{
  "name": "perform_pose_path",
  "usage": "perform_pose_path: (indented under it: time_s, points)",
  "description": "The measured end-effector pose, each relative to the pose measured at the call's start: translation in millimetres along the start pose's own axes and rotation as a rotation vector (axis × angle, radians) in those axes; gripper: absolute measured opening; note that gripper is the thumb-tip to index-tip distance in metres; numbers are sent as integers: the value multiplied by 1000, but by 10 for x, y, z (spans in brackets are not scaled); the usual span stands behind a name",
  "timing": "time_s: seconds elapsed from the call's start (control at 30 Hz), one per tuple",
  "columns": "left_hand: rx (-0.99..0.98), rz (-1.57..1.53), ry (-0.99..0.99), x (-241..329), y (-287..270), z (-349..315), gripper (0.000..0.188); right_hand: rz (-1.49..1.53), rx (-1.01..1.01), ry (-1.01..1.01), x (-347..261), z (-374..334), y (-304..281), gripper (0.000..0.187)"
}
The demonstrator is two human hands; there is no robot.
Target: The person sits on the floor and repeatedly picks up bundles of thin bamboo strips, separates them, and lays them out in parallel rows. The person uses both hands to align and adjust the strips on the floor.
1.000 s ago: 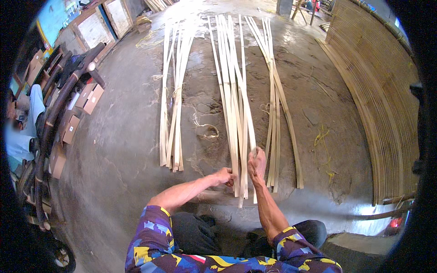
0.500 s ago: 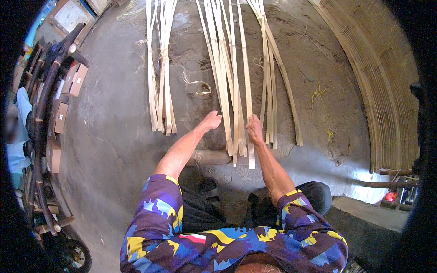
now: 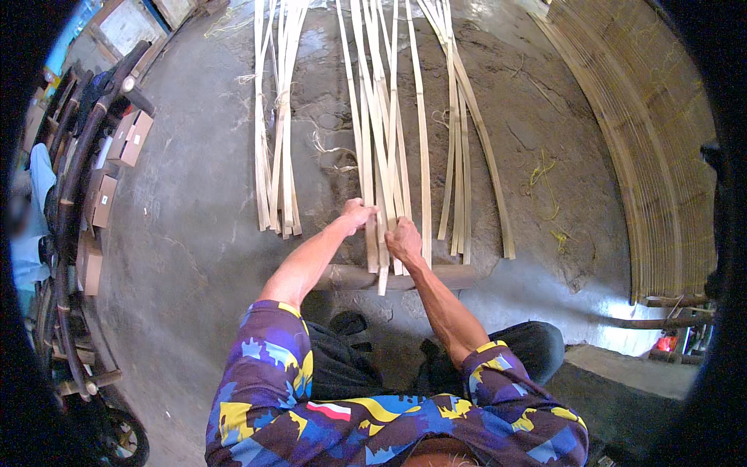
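Long pale bamboo strips (image 3: 364, 101) run away from me across the floor in the middle group. My left hand (image 3: 359, 216) is closed at the left side of this group, its fingers around the strips near their close ends. A little lower and to the right, my right hand (image 3: 403, 241) grips strips of the same group. One strip end (image 3: 383, 282) reaches closer to me than the others. A single strip (image 3: 422, 156) lies just right of my right hand. The close ends rest over a thick bamboo pole (image 3: 451, 275) lying crosswise.
More bamboo strips (image 3: 284, 156) lie tied at the left, and another group (image 3: 464, 163) fans out at the right. A large slatted bamboo mat (image 3: 646, 140) covers the far right. Cardboard boxes (image 3: 130, 138) and a dark pole frame (image 3: 70, 202) stand at the left.
My right hand has moved left and down, from the single strip to the middle group. My left hand has shifted slightly left and down onto the strips, which are now drawn closer together.
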State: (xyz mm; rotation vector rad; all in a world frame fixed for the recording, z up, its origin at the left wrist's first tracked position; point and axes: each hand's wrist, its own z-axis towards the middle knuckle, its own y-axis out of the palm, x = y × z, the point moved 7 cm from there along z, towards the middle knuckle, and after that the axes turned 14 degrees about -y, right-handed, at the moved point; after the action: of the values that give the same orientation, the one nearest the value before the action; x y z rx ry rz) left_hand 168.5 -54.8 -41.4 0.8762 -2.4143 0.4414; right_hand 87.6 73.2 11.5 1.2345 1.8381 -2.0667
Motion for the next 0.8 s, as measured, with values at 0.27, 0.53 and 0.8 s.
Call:
perform_pose_path:
  time_s: [0.27,0.53,0.8]
  points:
    - [-17,-66,-44,-26,50,-267,16,374,410,-72,-11,14,-260,13]
    - [-188,409,82,-79,148,-212,24,285,-164,-31,172,97,78,34]
    - [241,1510,385,-775,-113,-1155,88,246,35,-150,90,8,-135,52]
